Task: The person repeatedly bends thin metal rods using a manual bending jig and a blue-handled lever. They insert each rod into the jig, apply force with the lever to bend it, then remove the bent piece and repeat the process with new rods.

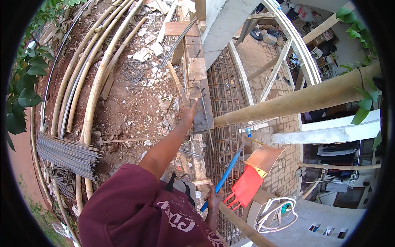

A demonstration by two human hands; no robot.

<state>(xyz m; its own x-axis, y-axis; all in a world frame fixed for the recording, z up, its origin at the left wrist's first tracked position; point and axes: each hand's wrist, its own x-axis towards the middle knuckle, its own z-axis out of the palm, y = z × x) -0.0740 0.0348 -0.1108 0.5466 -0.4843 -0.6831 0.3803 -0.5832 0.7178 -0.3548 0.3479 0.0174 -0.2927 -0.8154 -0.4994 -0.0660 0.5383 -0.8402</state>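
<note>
A bent rod [207, 123] extends over the plank bench [199, 120], bamboo poles [97, 92] lie on the ground [123, 119] beyond its left edge under a rod bundle [68, 151], and a rebar cage [224, 92] runs along its right edge, before brick paving [284, 164].

Thin grey steel rod [206, 117], bent at squared corners into an open hook, held over a dark wooden beam [199, 123], long straight blue bar [225, 176], held aslant nearer the body
</note>
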